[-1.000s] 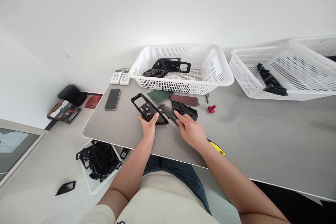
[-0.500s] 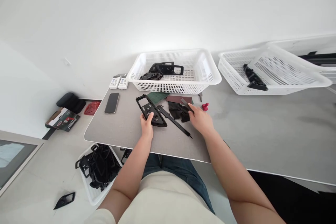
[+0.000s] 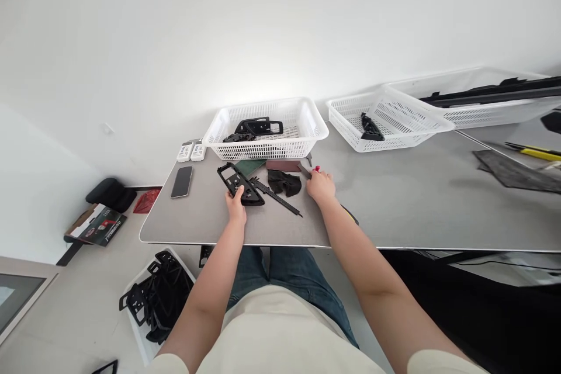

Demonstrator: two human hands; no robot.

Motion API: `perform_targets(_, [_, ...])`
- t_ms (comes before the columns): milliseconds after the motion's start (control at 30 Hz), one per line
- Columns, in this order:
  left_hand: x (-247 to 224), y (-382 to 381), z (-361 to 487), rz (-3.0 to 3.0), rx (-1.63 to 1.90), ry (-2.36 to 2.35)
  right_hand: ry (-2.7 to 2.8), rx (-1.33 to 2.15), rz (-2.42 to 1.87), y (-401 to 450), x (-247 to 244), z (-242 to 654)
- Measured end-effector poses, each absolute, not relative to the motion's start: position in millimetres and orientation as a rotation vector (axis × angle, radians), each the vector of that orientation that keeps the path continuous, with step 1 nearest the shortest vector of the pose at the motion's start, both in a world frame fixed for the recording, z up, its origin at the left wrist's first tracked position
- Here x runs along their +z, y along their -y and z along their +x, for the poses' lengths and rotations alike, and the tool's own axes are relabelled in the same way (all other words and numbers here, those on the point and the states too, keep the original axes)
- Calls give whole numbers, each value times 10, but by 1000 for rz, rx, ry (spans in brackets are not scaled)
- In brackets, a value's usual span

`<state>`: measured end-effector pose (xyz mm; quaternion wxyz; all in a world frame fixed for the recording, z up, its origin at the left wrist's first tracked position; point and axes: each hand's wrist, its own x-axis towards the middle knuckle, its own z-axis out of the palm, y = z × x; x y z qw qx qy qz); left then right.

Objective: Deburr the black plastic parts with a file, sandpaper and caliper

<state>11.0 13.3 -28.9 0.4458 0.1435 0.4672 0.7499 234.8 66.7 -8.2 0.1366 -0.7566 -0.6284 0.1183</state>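
Note:
My left hand [image 3: 236, 204] is closed on the lower edge of a black plastic trim frame [image 3: 252, 194], tilted above the table, thumb on its face. My right hand [image 3: 321, 186] is closed around a flat grey metal strip [image 3: 304, 171], which looks like a file; its end sticks out to the left. Just beyond those fingers is a small red object [image 3: 317, 169], partly hidden. A black caliper [image 3: 280, 199] lies between my hands, beside a crumpled black cloth [image 3: 284, 182]. Behind them lie a green sheet [image 3: 249, 166] and a dark red sheet [image 3: 283, 165], perhaps sandpaper.
A white basket [image 3: 267, 150] with black frames stands at the back. More white baskets [image 3: 401, 141] are to its right. A phone [image 3: 182, 182] lies left. A yellow-and-black tool [image 3: 350, 215] is partly behind my right forearm. On the floor sits a full bin [image 3: 142, 333].
My right hand has moved right with the metal strip, off the black cloth and towards the small red object. My left hand still holds the trim frame. The view has turned to the right.

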Motion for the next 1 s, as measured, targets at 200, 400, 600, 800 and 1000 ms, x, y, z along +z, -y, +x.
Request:
perform_targets(200, [-280, -125, 71, 299, 1872, -1066, 1804, 232, -2125, -685, -50, 2348])
perform_targets(400, [-280, -131, 55, 252, 1869, -1019, 2202, 207, -1673, -469, 49, 2004])
perform_targets(600, [-158, -208, -23, 349, 1784, -1024, 2530, 272, -1505, -344, -14, 1630])
perform_targets(800, [3, -380, -166, 481, 1631, -1057, 2544, 298, -1576, -429, 18, 1603])
perform_targets(1000, [-18, -545, -245, 552, 1488, -1108, 2341, 270, -1631, -535, 27, 1760])
